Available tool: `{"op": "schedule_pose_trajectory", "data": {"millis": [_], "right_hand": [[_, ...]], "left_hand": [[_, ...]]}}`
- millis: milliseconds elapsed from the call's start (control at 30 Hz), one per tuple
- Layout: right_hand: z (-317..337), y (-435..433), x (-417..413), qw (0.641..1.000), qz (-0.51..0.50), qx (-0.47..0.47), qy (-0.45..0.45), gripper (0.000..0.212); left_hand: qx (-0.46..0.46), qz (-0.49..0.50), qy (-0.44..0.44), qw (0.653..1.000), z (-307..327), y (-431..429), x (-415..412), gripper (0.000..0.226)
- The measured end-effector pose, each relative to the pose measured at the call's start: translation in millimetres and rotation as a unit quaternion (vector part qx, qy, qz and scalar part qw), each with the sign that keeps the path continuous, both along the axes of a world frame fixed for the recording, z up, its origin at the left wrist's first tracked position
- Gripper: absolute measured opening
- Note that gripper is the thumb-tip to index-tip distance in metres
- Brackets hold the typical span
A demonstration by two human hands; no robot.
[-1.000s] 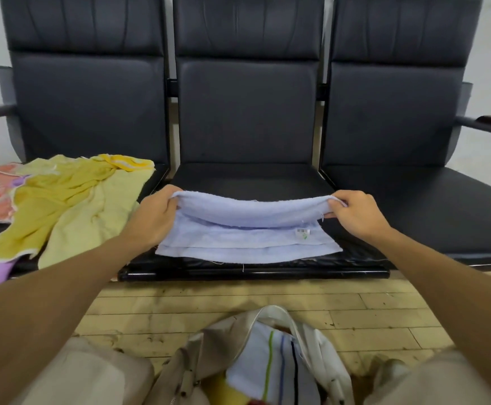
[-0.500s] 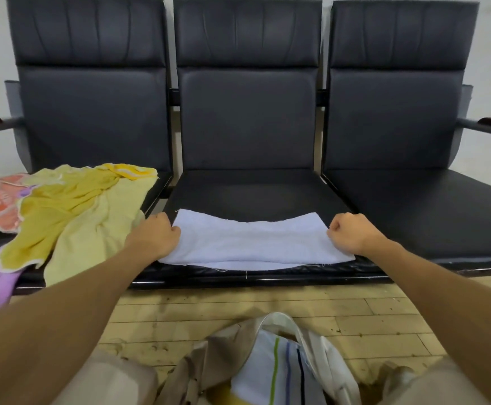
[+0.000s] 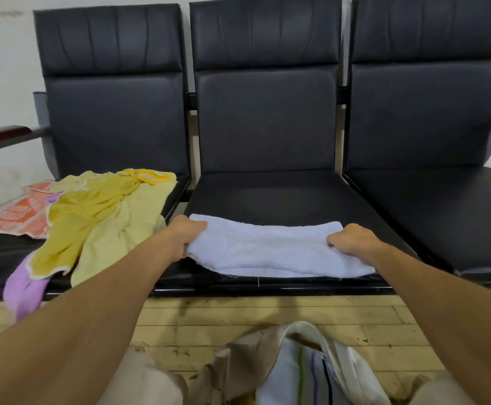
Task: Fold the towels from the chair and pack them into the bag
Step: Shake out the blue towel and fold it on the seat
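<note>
A pale blue towel [image 3: 270, 249], folded into a long band, lies on the front of the middle black seat [image 3: 273, 197]. My left hand [image 3: 184, 236] grips its left end with curled fingers. My right hand [image 3: 351, 239] grips its right end, knuckles up. On the left seat lies a loose heap of yellow towels [image 3: 101, 217], with a lilac towel [image 3: 25, 285] hanging over the seat edge and an orange-and-white one [image 3: 13, 213] behind. A beige bag [image 3: 302, 366] stands open on the floor below, a white striped towel [image 3: 294, 375] inside it.
Three joined black chairs stand against a white wall, with a wooden armrest [image 3: 1, 137] at the far left. The right seat [image 3: 449, 211] is bare. Worn wooden floorboards [image 3: 267, 314] run between the seats and my knees.
The far edge of the blue towel, held raised a second ago, has been brought forward and laid down, making a narrower band. Both hands now hold its ends near the seat's front.
</note>
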State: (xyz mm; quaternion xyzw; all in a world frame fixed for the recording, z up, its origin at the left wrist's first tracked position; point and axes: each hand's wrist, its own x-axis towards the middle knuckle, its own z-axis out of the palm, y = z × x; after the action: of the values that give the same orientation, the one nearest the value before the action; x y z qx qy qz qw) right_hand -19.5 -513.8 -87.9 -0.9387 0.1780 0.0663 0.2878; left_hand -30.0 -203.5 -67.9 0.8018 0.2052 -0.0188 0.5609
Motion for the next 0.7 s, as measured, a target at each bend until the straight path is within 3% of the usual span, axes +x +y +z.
{"op": "schedule_pose_trajectory", "data": {"millis": [67, 133, 233, 400, 567, 700], "right_hand": [[4.4, -0.9, -1.2, 0.997, -0.010, 0.071, 0.002, 0.028], [8.9, -6.7, -2.9, 0.991, -0.025, 0.132, 0.013, 0.036], [16.9, -14.9, -9.8, 0.977, -0.042, 0.206, 0.033, 0.022], [10.2, -19.4, -12.3, 0.951, -0.080, 0.296, 0.033, 0.030], [1.8, -23.5, 4.5, 0.958, -0.081, 0.273, 0.032, 0.029], [-4.3, -32.9, 17.8, 0.951, -0.078, 0.298, 0.034, 0.030]], "left_hand": [[-0.113, 0.020, 0.004, 0.993, 11.6, 2.6, -4.8, 0.039], [-0.162, 0.001, -0.002, 0.987, 22.6, -1.0, -8.6, 0.034], [-0.195, -0.030, -0.022, 0.980, 37.4, -21.5, -10.9, 0.031], [-0.172, -0.090, -0.029, 0.981, 47.3, -78.5, -7.2, 0.021], [-0.068, -0.140, 0.002, 0.988, 42.5, -137.4, 3.4, 0.016], [-0.008, -0.184, 0.008, 0.983, 31.4, -176.1, 5.5, 0.031]]}}
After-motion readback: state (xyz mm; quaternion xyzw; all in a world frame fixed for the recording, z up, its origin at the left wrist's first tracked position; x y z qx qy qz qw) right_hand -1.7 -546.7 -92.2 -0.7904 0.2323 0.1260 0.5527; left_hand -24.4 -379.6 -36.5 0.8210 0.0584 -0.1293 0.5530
